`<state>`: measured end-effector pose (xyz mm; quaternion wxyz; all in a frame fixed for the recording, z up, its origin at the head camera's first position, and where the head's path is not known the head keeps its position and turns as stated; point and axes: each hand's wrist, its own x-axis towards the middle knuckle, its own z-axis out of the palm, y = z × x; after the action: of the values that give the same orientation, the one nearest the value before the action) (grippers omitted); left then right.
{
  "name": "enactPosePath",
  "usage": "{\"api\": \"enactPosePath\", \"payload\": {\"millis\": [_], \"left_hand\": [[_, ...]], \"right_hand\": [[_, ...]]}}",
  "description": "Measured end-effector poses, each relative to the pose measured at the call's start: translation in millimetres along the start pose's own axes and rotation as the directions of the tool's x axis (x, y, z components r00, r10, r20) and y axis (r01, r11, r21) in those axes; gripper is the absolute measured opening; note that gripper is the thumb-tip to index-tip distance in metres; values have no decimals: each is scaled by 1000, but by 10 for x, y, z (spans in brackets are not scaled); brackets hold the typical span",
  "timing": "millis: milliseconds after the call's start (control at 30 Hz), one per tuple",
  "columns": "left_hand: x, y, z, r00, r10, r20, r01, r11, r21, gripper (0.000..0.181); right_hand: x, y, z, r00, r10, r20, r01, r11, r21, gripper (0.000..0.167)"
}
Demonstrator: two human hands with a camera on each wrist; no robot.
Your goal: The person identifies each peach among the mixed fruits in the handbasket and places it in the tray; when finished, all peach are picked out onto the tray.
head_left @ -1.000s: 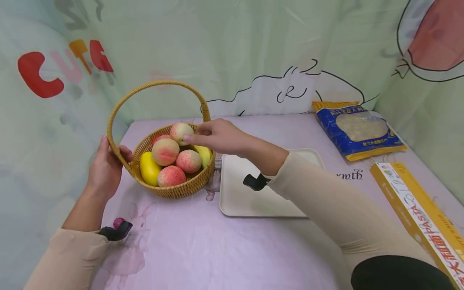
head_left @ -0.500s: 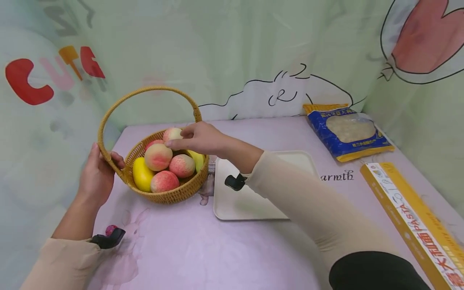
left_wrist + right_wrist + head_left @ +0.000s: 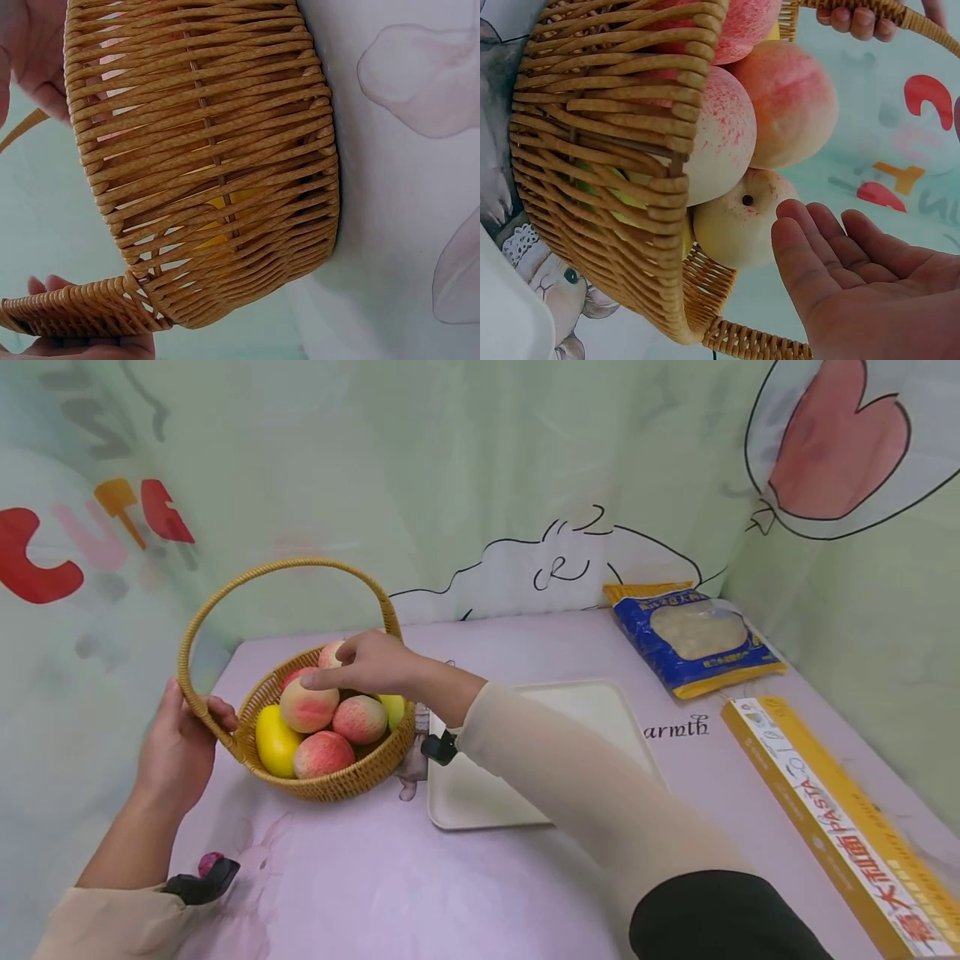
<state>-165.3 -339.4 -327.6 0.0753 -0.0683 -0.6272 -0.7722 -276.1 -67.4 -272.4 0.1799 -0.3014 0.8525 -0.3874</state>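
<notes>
A woven wicker basket (image 3: 322, 788) with a tall arched handle (image 3: 288, 562) stands on the left of the table, filled with fruit. My left hand (image 3: 176, 756) grips the handle's left base. Over the fruit hovers my right hand (image 3: 367, 667), fingers extended and holding nothing; its thumb tip overlaps the upper edge of a blushed peach (image 3: 307, 708). In the right wrist view the fingertips are close beside a pale peach (image 3: 739, 217); whether they touch is unclear. Two more peaches, including a red one (image 3: 324, 755), and a yellow mango-like fruit (image 3: 276, 743) lie in front.
A cream tray (image 3: 465, 806) lies right of the basket, partly under my right forearm. At the back right is a blue and yellow bag (image 3: 690, 639), with a long pasta box (image 3: 832, 818) nearer me. A small dark pink ball (image 3: 210, 863) lies by my left wrist.
The head view has shifted, so everything sits further left and lower. My right hand has moved leftward from the back peach, its thumb now over the blushed peach. My left hand keeps its hold.
</notes>
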Motion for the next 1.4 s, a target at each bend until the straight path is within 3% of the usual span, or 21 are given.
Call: {"api": "enactPosePath", "payload": {"millis": [267, 400, 600, 1100, 1400], "left_hand": [[-140, -19, -126, 1000, 12, 18, -12, 1000, -7, 49], [-125, -15, -122, 999, 37, 25, -37, 999, -12, 49], [-81, -4, -91, 998, 47, 37, -47, 999, 2, 50], [-69, -40, -126, 996, 39, 75, -41, 999, 21, 47], [19, -26, -91, 995, 44, 94, -44, 999, 0, 48]], "right_hand": [[121, -21, 205, 999, 28, 35, -26, 998, -56, 77], [147, -51, 225, 999, 47, 18, -46, 997, -69, 73], [187, -91, 198, 998, 65, 6, -65, 995, -82, 53], [309, -190, 301, 994, 106, 35, -100, 984, -144, 50], [396, -292, 329, 985, 173, -11, -168, 932, -322, 66]]}}
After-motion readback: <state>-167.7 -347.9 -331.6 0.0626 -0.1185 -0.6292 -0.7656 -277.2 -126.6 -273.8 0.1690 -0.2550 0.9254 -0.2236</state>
